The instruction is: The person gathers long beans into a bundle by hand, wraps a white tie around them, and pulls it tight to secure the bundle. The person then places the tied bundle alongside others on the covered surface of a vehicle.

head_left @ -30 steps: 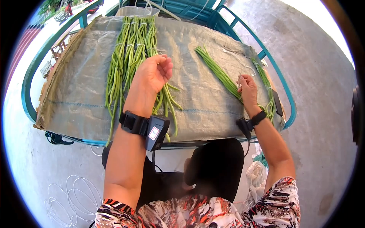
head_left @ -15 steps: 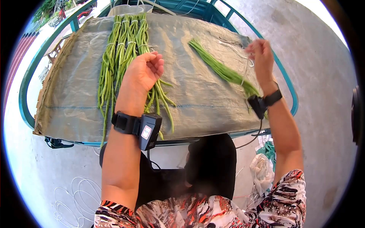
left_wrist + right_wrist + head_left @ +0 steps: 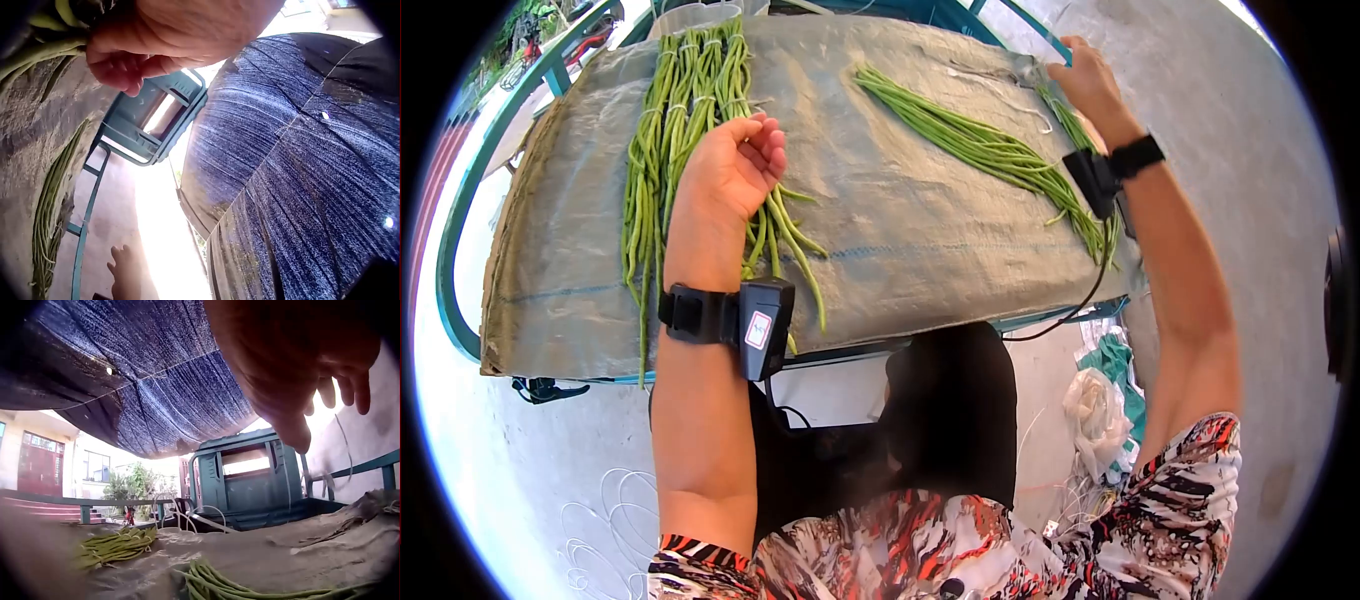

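Observation:
The left hand (image 3: 730, 165) hovers by the tied bundles of long green beans (image 3: 690, 110), its fingers loosely curled with nothing seen in them. In the left wrist view the hand (image 3: 169, 34) has its fingertips beside some bean ends (image 3: 37, 56); contact cannot be told. Over the far right edge is the right hand (image 3: 1095, 90); the right wrist view shows this hand (image 3: 300, 369) with fingers extended and apart. A thin pale strand (image 3: 350, 447) hangs near it. A looser bunch of beans (image 3: 970, 140) lies diagonally on the sacking (image 3: 880, 280), touched by neither hand.
More beans (image 3: 1065, 115) lie at the right edge, near a white cord (image 3: 1030, 118). Teal rails (image 3: 450, 250) surround the cart bed, with clear containers (image 3: 700, 15) at the back left. Plastic bags (image 3: 1095, 410) and coiled wire (image 3: 605, 520) are on the ground.
The right hand has moved from the diagonal bunch's lower end to the far right, and its fingers have spread. That bunch lies wider apart. The left hand keeps its pose as the view shifts.

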A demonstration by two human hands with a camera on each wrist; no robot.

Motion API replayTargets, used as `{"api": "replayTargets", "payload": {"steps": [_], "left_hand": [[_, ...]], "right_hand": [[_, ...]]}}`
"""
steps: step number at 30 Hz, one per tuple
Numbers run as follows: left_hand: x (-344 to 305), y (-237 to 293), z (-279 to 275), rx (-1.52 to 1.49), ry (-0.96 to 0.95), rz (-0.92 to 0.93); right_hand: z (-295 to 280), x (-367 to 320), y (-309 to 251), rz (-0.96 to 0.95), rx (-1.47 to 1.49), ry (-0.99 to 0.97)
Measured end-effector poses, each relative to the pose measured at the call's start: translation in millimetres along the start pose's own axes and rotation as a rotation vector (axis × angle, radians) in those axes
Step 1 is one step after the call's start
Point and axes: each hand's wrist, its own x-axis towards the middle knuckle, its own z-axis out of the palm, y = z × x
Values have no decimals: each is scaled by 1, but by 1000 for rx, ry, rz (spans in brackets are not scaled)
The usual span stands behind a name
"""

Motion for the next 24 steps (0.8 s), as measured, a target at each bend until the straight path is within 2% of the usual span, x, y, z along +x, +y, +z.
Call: {"api": "replayTargets", "payload": {"steps": [2,4,5,6,8,9,10,11,12,13,14,16,19,24], "left_hand": [[0,0,-1,-2,5,16],[3,2,-7,0,-47,-4],[4,5,-9,0,-80,-18],[5,6,-12,2,-112,-36],[8,7,-14,28,-109,-47],[8,7,-13,33,-110,-39],[6,7,-13,39,-110,-31],[5,6,-12,41,-103,-26],[4,6,-11,43,-96,-17],[4,6,-10,47,-89,-8],[5,6,-11,47,-102,-19],[7,7,-15,45,-125,-37],[3,4,-11,47,-87,11],[7,4,-11,102,-98,27]], "right_hand": [[-54,-36,-49,-34,256,-128],[-102,-80,-80,349,711,-832],[-127,-105,-93,358,801,-1099],[-140,-133,-95,299,734,-1351],[-149,-200,-103,180,416,-1509],[-145,-238,-98,17,220,-1643],[-136,-286,-85,-56,313,-1639],[-101,-367,-52,-203,436,-1681],[-97,-384,-64,160,513,-1922],[-94,-401,-77,563,507,-2078],[-82,-429,-82,748,486,-2077],[-60,-484,-97,872,445,-1944],[-35,-534,-122,983,383,-1757],[-8,-557,-140,1059,350,-1592]]}}
